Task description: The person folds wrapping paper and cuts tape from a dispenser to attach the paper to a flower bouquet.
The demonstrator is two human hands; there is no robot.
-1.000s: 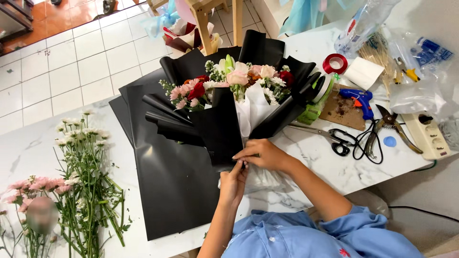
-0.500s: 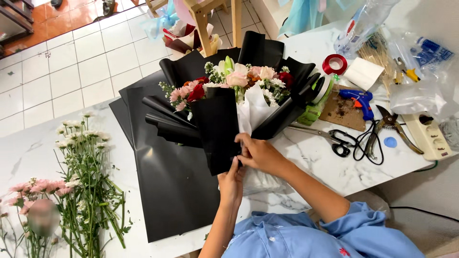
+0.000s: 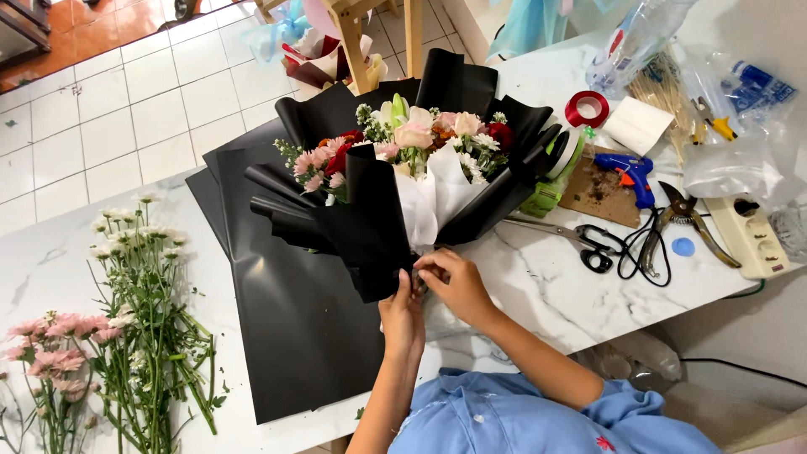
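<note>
Left hand: I see my left hand (image 3: 403, 315) closed on the lower edge of the black wrapping paper (image 3: 370, 227), fingers pinching it at the neck of the bouquet (image 3: 403, 160).
Right hand: my right hand (image 3: 454, 282) is just beside the left, touching it, fingers curled and gripping the gathered base of the bouquet where black and white paper meet.
Bouquet: it lies on the white marble table (image 3: 538, 286), heads pointing away from me; pink, red and cream flowers sit inside white tissue (image 3: 429, 202) and folded black sheets.
Under it: flat black paper sheets (image 3: 294, 336) spread on the table to my left of the hands, the bouquet partly resting on them.
Far left: loose white daisy stems (image 3: 151, 311) and pink flowers (image 3: 59, 345) lie on the table, well apart from the hands.
Right side: black-handled scissors (image 3: 580, 240), a blue glue gun (image 3: 630, 172), pruning shears (image 3: 685, 214), a red tape roll (image 3: 586, 108) and a white power strip (image 3: 752, 235) lie near each other, apart from my hands.
Sleeves: blue shirt (image 3: 521, 420) at the bottom edge.
</note>
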